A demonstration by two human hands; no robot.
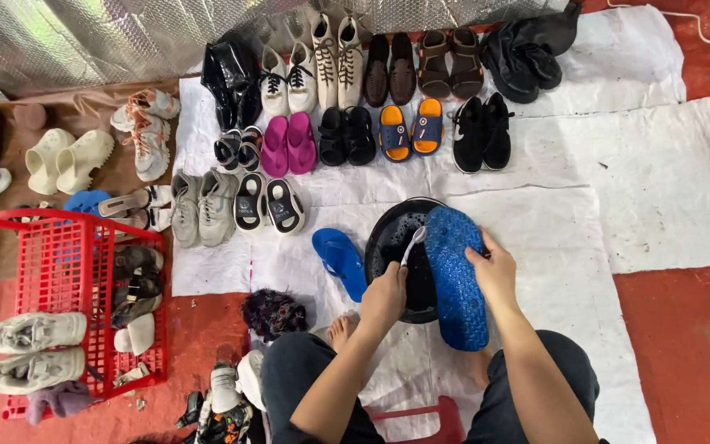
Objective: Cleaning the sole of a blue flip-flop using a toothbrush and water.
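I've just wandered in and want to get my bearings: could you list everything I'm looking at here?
blue slipper: 1, sole up, held over the basin
toothbrush: 1, white, bristles on that slipper
basin: 1, black, on the white sheet
second blue slipper: 1, flat on the sheet left of the basin
white sheet: several pieces, spread on the red floor
cleaned shoes: many pairs in rows along the top of the sheet, including pink slippers
red basket: 1, far left, sandals inside
dark rag: 1, by the knee
red stool: 1, under the person
left hand: grips the toothbrush
right hand: steadies the blue slipper
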